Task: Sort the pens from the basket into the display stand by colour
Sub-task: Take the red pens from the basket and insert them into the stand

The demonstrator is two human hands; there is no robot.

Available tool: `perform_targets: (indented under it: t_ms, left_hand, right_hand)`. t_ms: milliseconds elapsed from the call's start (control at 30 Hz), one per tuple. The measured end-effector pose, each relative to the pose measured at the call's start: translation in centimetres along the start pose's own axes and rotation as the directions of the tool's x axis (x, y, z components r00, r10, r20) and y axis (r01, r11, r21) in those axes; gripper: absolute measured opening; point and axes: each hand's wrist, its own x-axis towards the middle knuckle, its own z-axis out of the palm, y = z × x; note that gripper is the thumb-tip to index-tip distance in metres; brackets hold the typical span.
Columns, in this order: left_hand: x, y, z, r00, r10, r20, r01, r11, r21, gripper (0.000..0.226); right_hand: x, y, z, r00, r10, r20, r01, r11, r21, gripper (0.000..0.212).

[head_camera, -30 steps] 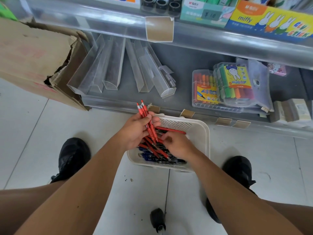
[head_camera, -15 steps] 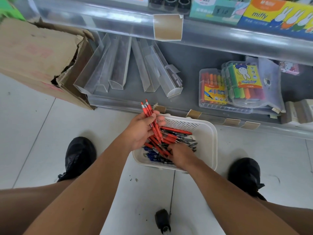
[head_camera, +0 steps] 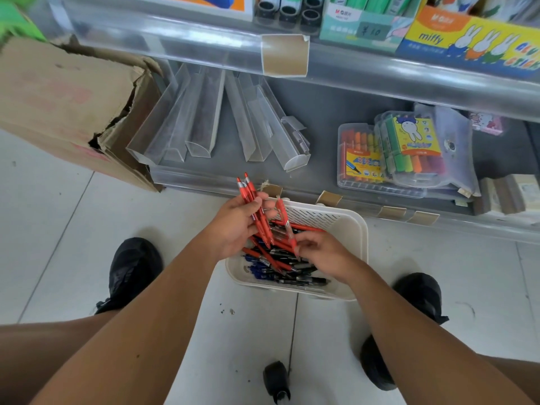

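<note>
Pens in red [head_camera: 257,211] are gripped as a bundle in the left hand [head_camera: 233,226], just above the basket's far-left corner, while the right hand [head_camera: 321,249] pinches one more red pen [head_camera: 285,220] over the basket [head_camera: 355,229]. I think it is best to slide this pen in parallel with the bundle, tips the same way, so none slips. Beyond the far rim, the clear troughs [head_camera: 204,118] on the shelf [head_camera: 336,112] look open and free to reach.

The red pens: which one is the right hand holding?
The single red pen standing nearly upright over the basket, pinched low by the right hand. The other lifted red pens form a bundle gripped by the left hand.
</note>
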Motion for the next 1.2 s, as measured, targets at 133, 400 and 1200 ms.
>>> perform_targets:
  t_ms: [133, 400, 1200]
  left_hand:
    - [-0.2, 0.0, -0.2, 1.0, 0.003, -0.014, -0.003, 1.0, 0.019, 0.019]
    - [-1.1, 0.2, 0.5, 0.996, 0.003, 0.084, -0.008, 0.999, 0.054, 0.024]
    - [0.4, -0.1, -0.6, 0.999, -0.021, 0.044, 0.02, 1.0, 0.014, 0.021]
  right_hand:
    - [-0.7, -1.0, -0.4, 1.0, -0.025, -0.005, 0.025, 0.992, 0.125, 0.02]
    - [-1.5, -3.0, -0.5, 0.996, -0.088, -0.005, 0.087, 0.977, 0.195, 0.025]
    - [1.6, 0.7, 1.3, 0.981, -0.048, -0.189, -0.023, 0.934, -0.356, 0.028]
